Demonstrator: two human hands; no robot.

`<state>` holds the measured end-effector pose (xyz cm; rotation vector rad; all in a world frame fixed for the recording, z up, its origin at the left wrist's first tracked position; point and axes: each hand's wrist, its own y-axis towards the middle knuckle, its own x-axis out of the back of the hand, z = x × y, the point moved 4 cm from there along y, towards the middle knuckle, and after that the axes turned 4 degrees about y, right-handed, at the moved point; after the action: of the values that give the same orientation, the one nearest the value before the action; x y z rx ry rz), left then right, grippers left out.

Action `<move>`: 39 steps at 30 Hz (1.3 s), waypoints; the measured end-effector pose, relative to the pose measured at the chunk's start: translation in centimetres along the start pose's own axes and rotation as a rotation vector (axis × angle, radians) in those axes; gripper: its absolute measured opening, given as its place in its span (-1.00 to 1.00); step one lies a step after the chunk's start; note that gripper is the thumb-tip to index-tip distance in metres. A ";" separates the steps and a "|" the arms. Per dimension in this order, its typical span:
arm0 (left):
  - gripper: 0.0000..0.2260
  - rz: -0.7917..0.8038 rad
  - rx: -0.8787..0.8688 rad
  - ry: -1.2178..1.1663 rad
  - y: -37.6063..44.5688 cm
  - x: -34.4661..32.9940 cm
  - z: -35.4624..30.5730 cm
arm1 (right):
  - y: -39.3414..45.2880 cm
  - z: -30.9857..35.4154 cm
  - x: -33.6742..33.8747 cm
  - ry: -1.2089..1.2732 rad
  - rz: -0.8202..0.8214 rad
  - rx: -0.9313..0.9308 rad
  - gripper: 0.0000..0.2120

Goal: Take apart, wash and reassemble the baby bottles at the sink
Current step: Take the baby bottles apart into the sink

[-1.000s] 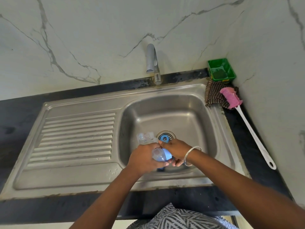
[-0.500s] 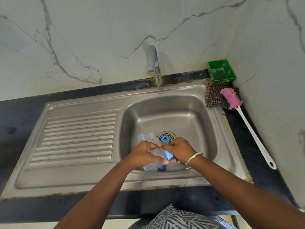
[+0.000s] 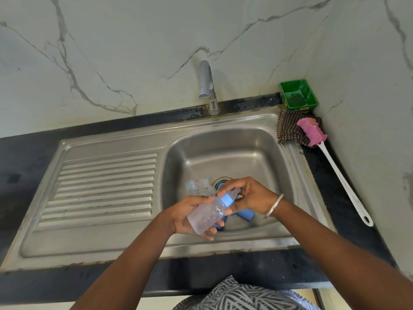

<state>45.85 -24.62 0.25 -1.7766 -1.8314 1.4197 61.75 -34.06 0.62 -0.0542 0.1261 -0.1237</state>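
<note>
We note the ribbed draining board (image 3: 105, 186) at left. Over the sink (image 3: 279, 157), the left hand (image 3: 187, 217) cradles the clear baby bottle (image 3: 206, 214), fingers (image 3: 215, 224) curled under its body. The bottle tilts, blue collar (image 3: 227, 199) up-right. The right hand (image 3: 250, 198) pinches the teat end. Other bottle parts (image 3: 199, 186) lie near the drain. A pink brush (image 3: 330, 157) rests on the tabletop (image 3: 321, 175) at right.

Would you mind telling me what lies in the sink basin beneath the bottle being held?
Under the held bottle, blue parts lie on the sink floor, with a clear piece beside the drain. The left hand and right hand cover the rest.
</note>
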 end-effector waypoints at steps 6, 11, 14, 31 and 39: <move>-0.42 0.146 0.073 -0.070 0.4 -0.8 -0.4 | -0.7 -0.7 0.4 0.157 0.018 0.060 -0.59; -0.51 0.057 0.163 -0.121 0.7 0.9 0.0 | -2.2 -2.1 3.1 0.209 -0.186 -0.035 -0.60; -0.58 -0.240 0.256 0.124 1.4 1.9 0.0 | -2.9 -2.8 5.1 -0.041 -0.342 -0.132 -0.66; -0.49 -0.510 0.154 1.308 11.9 -0.2 1.6 | -4.9 -5.5 6.6 -0.158 -0.710 -0.423 -0.80; -0.53 -0.568 -0.019 0.950 13.6 -1.2 0.4 | -5.2 -5.4 5.9 -0.203 -0.713 -0.439 -0.82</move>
<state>54.71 -28.56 -9.43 -1.3673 -1.5664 0.2492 66.21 -40.23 -5.17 -0.5504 -0.0770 -0.7994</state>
